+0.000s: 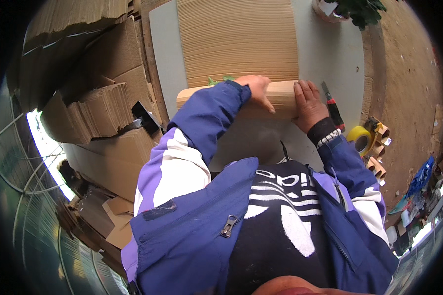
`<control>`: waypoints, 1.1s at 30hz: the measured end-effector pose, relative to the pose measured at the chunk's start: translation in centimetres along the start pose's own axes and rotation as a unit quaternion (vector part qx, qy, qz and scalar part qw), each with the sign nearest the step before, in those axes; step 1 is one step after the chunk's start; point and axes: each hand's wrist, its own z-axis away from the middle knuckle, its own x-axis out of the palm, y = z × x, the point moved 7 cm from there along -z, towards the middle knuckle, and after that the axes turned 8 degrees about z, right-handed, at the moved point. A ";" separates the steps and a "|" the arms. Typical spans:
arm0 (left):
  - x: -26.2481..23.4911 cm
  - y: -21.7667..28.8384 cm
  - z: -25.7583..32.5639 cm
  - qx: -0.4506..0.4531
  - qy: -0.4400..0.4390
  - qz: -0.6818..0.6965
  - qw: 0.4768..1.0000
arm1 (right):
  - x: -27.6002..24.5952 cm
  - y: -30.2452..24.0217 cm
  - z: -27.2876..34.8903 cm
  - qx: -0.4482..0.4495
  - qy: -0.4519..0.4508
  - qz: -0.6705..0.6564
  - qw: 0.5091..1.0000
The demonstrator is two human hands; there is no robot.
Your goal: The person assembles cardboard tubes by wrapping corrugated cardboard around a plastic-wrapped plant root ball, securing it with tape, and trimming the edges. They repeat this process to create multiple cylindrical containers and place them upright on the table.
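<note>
one head-worn fisheye view looks steeply down past the person's chest onto the grey table, close above both hands, edges bending toward the rim.
</note>
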 end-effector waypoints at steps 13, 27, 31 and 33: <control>0.0 6.3 -1.5 0.071 0.129 -0.115 0.982 | -0.7 1.5 -2.5 0.000 -0.054 -0.044 0.998; -2.6 5.0 -4.3 0.002 0.017 -0.018 1.000 | 0.2 0.7 -2.3 -0.002 0.085 0.029 0.996; -3.1 3.0 -8.0 0.032 -0.065 0.003 0.997 | -1.8 1.0 -4.5 -0.005 -0.009 0.048 0.999; -2.8 3.2 -8.4 0.072 -0.082 0.080 0.991 | -2.1 1.5 -5.5 -0.002 -0.065 0.035 0.997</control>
